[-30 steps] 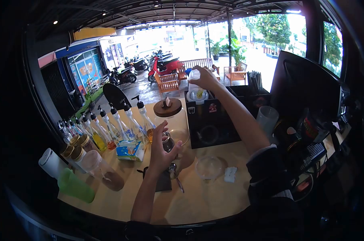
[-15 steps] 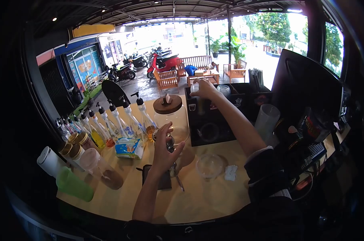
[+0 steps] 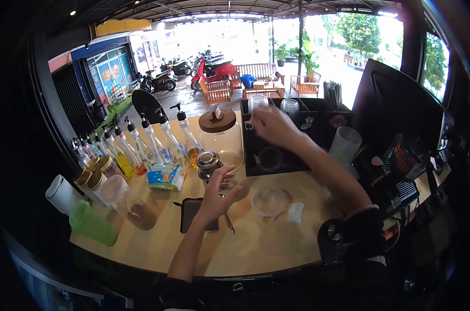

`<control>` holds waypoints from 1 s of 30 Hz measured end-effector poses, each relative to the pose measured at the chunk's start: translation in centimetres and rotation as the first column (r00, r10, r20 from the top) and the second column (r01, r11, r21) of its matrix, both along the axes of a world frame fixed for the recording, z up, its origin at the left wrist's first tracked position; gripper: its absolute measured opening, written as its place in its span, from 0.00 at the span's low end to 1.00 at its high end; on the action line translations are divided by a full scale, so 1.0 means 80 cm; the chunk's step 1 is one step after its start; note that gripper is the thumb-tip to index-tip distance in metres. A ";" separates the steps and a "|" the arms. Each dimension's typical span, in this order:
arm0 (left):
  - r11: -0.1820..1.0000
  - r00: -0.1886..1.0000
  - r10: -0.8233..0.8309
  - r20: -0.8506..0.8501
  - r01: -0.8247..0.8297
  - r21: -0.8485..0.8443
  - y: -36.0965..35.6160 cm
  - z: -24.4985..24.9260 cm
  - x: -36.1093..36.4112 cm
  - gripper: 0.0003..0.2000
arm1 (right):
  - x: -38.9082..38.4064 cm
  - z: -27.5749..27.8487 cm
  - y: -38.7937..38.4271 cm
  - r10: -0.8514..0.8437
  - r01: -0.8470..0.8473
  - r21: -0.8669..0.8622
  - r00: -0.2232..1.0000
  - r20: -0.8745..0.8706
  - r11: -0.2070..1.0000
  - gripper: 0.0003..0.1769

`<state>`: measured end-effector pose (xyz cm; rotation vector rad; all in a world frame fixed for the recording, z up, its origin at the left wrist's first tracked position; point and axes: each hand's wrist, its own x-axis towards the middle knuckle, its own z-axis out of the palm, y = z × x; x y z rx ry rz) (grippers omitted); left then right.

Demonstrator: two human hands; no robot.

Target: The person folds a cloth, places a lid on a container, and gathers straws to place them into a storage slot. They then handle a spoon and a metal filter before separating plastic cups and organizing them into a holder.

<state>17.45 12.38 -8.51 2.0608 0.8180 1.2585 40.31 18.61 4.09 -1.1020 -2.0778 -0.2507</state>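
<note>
My left hand hovers over the wooden counter with its fingers apart and nothing in them, beside a metal-lidded jar. Below it lie a dark square pad and a spoon. My right hand is raised in front of the black organizer box, just below a stack of clear lids; it is blurred, and whether it grips anything is unclear. A second clear stack stands to its right. On the counter sit a round clear container and a crumpled white tissue.
Pump bottles line the left side, with a tissue pack, a green cup and a clear tumbler nearer. A large wooden-lidded glass jar stands centrally. At right are a clear pitcher and a black monitor.
My right hand has come back and down from the clear stack in the organizer. My left hand has lowered slightly away from the metal-lidded jar, which now shows more. The view has shifted a little.
</note>
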 end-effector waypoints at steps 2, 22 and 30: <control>0.997 0.999 -0.039 0.018 0.040 -0.068 -0.005 -0.007 -0.004 0.26 | -0.012 -0.021 -0.076 0.058 -0.033 -0.134 0.980 0.189 0.990 0.11; 0.922 0.893 -0.219 0.394 0.321 -0.215 -0.031 -0.030 0.058 0.31 | 0.051 -0.138 -0.188 0.065 -0.542 -0.264 0.512 -0.856 0.798 0.10; 0.868 0.772 -0.151 0.617 0.402 -0.291 -0.012 -0.011 0.076 0.26 | 0.040 -0.135 -0.196 0.005 -0.701 -0.204 0.283 -0.959 0.684 0.14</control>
